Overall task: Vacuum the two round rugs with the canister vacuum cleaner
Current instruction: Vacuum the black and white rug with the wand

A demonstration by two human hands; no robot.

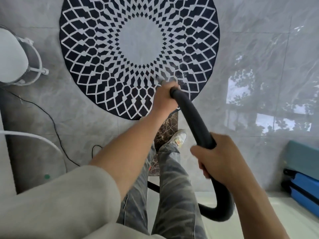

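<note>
left hand (164, 98) is gripping the hose (193, 118) at its front end over the rug (96, 54) near edge, right hand (220, 159) clutching it further back, hose pointing ahead toward the rug's middle.

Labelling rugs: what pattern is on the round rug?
The round rug is black with a white diamond lattice ringing a plain pale centre; head view.
</note>
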